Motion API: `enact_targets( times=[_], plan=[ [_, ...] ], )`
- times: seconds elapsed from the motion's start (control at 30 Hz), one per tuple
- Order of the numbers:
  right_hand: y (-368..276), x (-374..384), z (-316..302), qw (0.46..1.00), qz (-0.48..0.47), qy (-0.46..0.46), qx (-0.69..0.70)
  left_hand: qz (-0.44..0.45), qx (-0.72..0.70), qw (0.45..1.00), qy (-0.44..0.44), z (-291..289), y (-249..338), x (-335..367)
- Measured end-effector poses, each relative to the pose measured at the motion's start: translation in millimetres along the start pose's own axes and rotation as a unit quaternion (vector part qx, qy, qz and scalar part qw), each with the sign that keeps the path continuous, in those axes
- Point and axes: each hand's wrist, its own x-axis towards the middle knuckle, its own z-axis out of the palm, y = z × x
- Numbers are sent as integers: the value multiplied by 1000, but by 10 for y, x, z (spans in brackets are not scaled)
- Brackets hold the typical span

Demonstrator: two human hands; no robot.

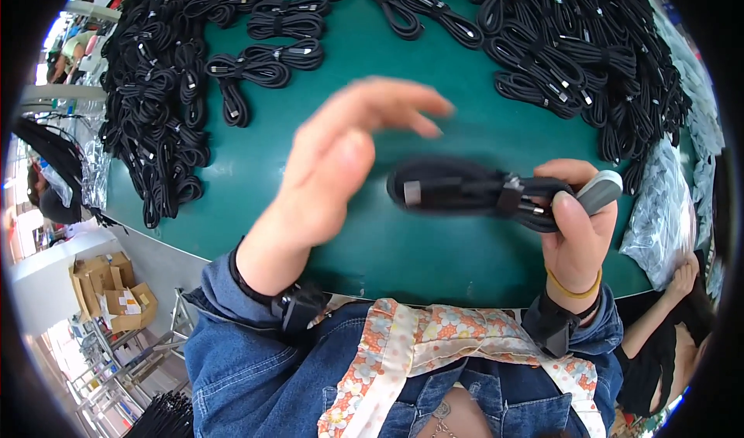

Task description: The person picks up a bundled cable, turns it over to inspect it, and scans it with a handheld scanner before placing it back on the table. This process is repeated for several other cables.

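Observation:
My right hand (pixel 577 213) grips one end of a coiled black cable (pixel 457 186), which stretches left above the table and is slightly blurred. A dark band ties the coil near its middle, and metal plug ends show beside the band and at the left loop. In the same hand, between thumb and palm, sits a grey tool with a pale rounded end (pixel 601 192); its kind I cannot make out. Left of the coil, my left hand (pixel 333 151) is raised over the table, fingers apart and blurred, holding nothing and not touching the cable.
Many coiled black cables lie on the green table (pixel 364 260), heaped at the left (pixel 155 74) and far right (pixel 558 51). Clear plastic bags (pixel 659 213) line the right edge, near another person's hand (pixel 682 277). Cardboard boxes (pixel 116 295) stand beyond the table at lower left.

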Motion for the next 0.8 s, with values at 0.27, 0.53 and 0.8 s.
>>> enact_targets(
  times=[0.27,0.53,0.8],
  plan=[
    [-109,144,76,939,183,-232,-176,-19,769,618,163,-886,170,-79],
    [-109,290,-154,956,-45,57,283,-75,839,515,159,-999,135,-93],
    [38,264,-123,977,-26,14,210,-13,781,600,173,-800,302,-3]
  ],
)
